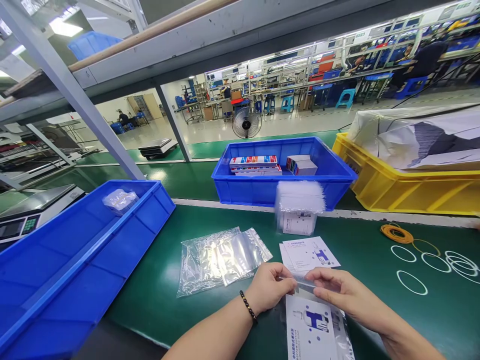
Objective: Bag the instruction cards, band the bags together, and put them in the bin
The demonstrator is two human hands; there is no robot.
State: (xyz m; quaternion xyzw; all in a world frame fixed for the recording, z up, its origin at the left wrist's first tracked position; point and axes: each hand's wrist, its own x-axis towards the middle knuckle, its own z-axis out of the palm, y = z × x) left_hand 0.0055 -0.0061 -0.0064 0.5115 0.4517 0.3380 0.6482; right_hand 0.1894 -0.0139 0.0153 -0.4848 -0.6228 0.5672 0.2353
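Two bare hands worked together at the mouth of a clear bag (340, 327), and a printed leaflet (309, 330) lay just below them, toward the person, seemingly inside the film. Judging by this, the step in hand was handling the bag's opening over the leaflet; whether the edge was being parted or pressed together could not be told. The next move seemed to call for keeping that edge level between both grips and the leaflet's top clear of it, since a corner could catch there.

The left hand (270, 287) came in from the lower left, its wrist ringed by a beaded bracelet (248, 306), with thumb and forefinger pinched on the left end of the edge. The right hand (343, 291) reached in from the lower right, back turned up, fingers beyond the edge and thumb on the near side, gripping its right end. The fingertips faced each other, close but apart.

Just beyond the hands lay loose printed cards (309, 251), and behind those stood a bagged stack (300, 207). Flat clear pouches (225, 255) rested to the left hand's far left, while white rings (411, 283) lay well right of the right hand.
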